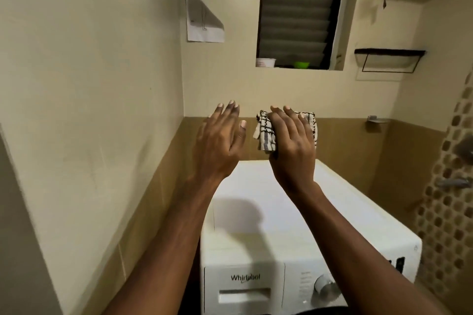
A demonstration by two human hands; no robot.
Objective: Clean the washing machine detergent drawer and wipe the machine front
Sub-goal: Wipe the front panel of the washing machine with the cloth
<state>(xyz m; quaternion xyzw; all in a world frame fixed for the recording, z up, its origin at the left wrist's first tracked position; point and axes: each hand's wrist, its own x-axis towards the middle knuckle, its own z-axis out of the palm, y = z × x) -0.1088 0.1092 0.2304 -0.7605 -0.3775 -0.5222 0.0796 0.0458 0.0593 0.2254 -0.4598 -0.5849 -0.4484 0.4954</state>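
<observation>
Lighting: dim, warm, yellowish; source overhead, out of view. Shadows: soft dark patch on the washing machine (294, 212) top near its front left corner; darker gap along its left side. Window (299, 15) dark, giving no daylight. Glare: none. Sharpness: soft overall, mosaic tiles (445, 212) at right edge smeared. Distortion: wide-angle, wall lines bowed toward the edges.

I note the washing machine (294, 215) is smooth white, faintly glossy; the cloth (266, 133) woven, checked; the wall paper (202, 23) matt; the dial (323, 285) silvery.
</observation>
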